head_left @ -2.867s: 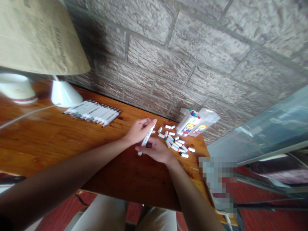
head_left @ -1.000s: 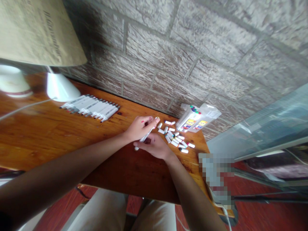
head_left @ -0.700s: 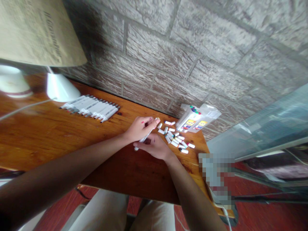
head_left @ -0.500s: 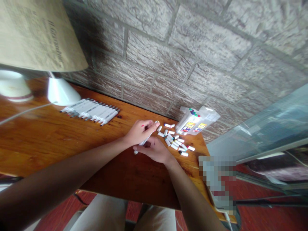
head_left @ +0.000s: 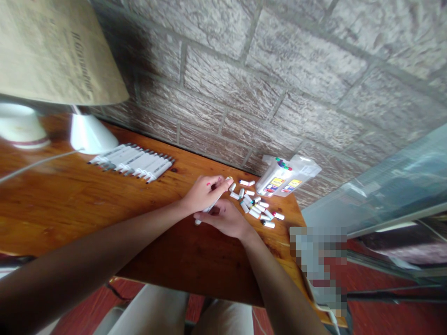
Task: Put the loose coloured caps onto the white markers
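Both hands are closed around one white marker [head_left: 211, 205] held slantwise above the table. My left hand [head_left: 201, 193] grips its upper part, near a yellowish end. Lower down, my right hand [head_left: 226, 217] has its fingers wrapped around the same marker, close to its bottom end. Part of the marker is hidden by the fingers. Just right of the hands lie several loose white marker caps [head_left: 256, 208] with coloured ends. To the left, a row of uncapped white markers [head_left: 134, 161] lies side by side.
A clear plastic marker case [head_left: 279, 179] holding a few colour-tipped markers stands against the stone wall [head_left: 216, 83]. On the left are a lamp [head_left: 91, 134] with its cord and a white cup [head_left: 23, 125]. The wooden table [head_left: 70, 204] ends at the right near a blurred patch.
The hands and marker keep almost the same pose. The whole view has shifted very slightly; nothing has been picked up or let go.
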`<action>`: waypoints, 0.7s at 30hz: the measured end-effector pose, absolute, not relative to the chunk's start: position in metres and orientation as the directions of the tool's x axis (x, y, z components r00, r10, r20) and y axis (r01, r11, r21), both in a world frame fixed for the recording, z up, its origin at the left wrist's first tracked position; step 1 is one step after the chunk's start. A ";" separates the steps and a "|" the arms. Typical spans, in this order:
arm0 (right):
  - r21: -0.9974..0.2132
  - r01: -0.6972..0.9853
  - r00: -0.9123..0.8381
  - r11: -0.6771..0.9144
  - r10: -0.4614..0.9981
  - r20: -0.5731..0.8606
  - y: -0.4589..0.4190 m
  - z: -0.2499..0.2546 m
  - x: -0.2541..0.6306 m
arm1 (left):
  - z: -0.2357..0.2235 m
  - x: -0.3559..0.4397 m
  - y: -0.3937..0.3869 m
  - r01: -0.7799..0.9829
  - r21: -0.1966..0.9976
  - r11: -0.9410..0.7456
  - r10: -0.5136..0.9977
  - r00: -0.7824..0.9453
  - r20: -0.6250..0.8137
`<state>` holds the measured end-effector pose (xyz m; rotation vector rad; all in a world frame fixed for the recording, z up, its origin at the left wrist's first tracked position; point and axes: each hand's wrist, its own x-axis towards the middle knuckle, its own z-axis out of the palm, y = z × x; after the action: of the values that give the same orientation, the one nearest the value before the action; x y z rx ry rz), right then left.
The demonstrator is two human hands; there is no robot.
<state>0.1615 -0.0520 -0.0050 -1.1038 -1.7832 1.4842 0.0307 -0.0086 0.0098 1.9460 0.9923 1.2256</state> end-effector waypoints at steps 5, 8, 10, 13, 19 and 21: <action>-0.970 0.234 -0.502 0.073 0.863 -0.056 -0.051 -0.008 0.163 | 0.009 0.031 -0.008 0.273 0.806 -0.525 0.845 0.282 0.455; -0.969 0.235 -0.507 0.075 0.860 -0.056 -0.051 -0.009 0.163 | 0.008 0.031 -0.008 0.262 0.810 -0.525 0.844 0.283 0.455; -0.973 0.216 -0.527 0.075 0.848 -0.052 -0.051 -0.010 0.163 | 0.008 0.030 -0.008 0.253 0.809 -0.530 0.840 0.286 0.460; -0.979 0.191 -0.533 0.068 0.845 -0.045 -0.051 -0.009 0.163 | 0.008 0.030 -0.008 0.242 0.810 -0.535 0.837 0.287 0.467; -0.969 0.235 -0.514 0.072 0.856 -0.061 -0.051 -0.009 0.163 | 0.008 0.030 -0.008 0.246 0.812 -0.530 0.839 0.292 0.460; -0.973 0.220 -0.529 0.073 0.847 -0.056 -0.051 -0.010 0.163 | 0.008 0.031 -0.008 0.247 0.808 -0.535 0.836 0.292 0.465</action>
<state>0.1632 -0.0508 -0.0104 -1.0561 -1.8097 1.4857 0.0306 -0.0078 0.0079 1.9505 0.9642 1.2372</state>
